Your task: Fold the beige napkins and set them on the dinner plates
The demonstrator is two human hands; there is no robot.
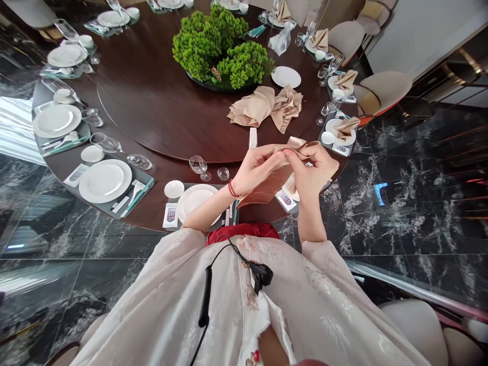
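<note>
Both hands hold one beige cloth napkin (267, 185) in front of my body, above the table's near edge. My left hand (257, 165), with a red string on its wrist, pinches the napkin's gathered upper edge. My right hand (314, 165) grips the same edge close beside it, thumbs nearly meeting. The napkin's lower part hangs down toward the left. Below my left forearm lies a stacked plate setting (196, 201), partly covered by the arm. Further in on the table, two crumpled beige napkins (253, 105) lie side by side next to a white plate (285, 77).
A green plant centrepiece (229, 51) stands on the round dark table (152, 112). Plate settings with glasses ring the edge; those at right carry folded napkins (346, 129). A stemmed glass (200, 166) and small glass cup (223, 174) stand near my left forearm. Chairs (385, 94) stand at right.
</note>
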